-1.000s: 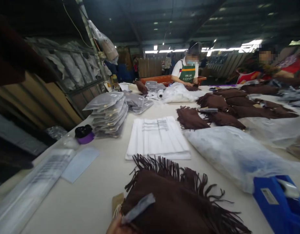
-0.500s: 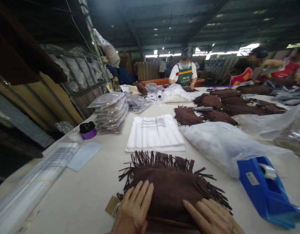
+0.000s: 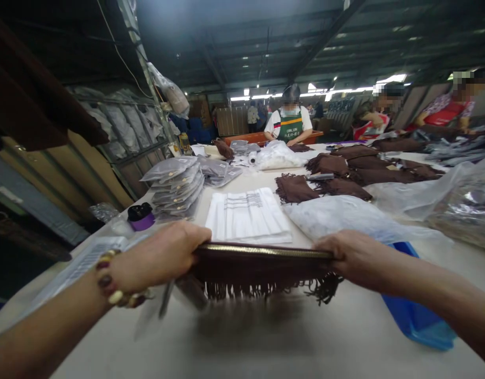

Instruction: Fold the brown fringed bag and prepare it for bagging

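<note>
I hold a brown fringed suede pouch [image 3: 262, 266] lifted off the white table [image 3: 266, 342], its gold zipper edge uppermost and the fringe hanging down. My left hand [image 3: 158, 255], with a beaded bracelet at the wrist, grips its left end. My right hand [image 3: 347, 255] grips its right end. A thin grey strip and a clear bag dangle blurred below my left hand.
A stack of white printed bags [image 3: 246, 216] lies just beyond the pouch. Bagged grey packs [image 3: 175, 181], a purple-based tape roll [image 3: 140, 216], a blue tape dispenser [image 3: 416, 316], clear plastic bags [image 3: 337, 218] and more brown pouches [image 3: 345, 173] cover the table. Other people work at the far end.
The pouch lay flat under both my palms half a second ago; both hands now grip its ends and have lifted it upright off the table.
</note>
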A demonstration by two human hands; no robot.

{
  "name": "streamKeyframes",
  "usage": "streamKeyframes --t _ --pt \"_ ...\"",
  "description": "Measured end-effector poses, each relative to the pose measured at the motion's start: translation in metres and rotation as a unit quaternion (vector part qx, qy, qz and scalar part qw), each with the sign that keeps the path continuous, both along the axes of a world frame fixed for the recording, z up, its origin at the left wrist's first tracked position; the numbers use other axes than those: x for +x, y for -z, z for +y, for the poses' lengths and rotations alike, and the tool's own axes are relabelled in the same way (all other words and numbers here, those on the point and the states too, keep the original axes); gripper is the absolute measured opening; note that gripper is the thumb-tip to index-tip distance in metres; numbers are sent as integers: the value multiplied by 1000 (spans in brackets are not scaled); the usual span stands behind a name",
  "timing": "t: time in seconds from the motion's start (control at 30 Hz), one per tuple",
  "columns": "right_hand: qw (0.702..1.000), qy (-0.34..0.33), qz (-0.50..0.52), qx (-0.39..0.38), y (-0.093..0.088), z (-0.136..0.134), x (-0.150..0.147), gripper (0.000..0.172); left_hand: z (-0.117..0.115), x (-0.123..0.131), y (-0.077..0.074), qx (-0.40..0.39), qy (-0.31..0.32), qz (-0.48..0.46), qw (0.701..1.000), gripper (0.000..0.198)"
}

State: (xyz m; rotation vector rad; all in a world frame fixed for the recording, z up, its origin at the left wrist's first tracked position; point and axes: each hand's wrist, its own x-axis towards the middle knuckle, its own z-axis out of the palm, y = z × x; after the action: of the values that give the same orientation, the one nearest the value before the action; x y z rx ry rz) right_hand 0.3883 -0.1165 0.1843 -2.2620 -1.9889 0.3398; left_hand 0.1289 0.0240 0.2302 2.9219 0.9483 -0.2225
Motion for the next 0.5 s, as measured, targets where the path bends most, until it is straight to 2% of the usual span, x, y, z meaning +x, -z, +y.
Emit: streamKeyframes --t 0.07,0.13,0.27,0.4,0.47,0.5 --pt "996 3 36 -82 -23 8 -3 19 4 -1 -21 -4 10 39 999 15" --pt "990 -12 61 -124 -34 13 -7 19 5 -3 -28 -10 18 61 998 17" --pt "996 -39 11 -76 -36 23 -14 19 10 -9 -28 71 37 55 995 21" --pt "997 -25 -64 -19 -34 27 -20 23 8 -16 -30 163 55 65 983 23" --pt "994 -27 -105 26 -22 19 -25 31 1 -23 -23 214 68 57 973 28" --pt "989 -39 -128 62 -10 13 -30 36 -3 -28 -14 243 76 58 965 31"
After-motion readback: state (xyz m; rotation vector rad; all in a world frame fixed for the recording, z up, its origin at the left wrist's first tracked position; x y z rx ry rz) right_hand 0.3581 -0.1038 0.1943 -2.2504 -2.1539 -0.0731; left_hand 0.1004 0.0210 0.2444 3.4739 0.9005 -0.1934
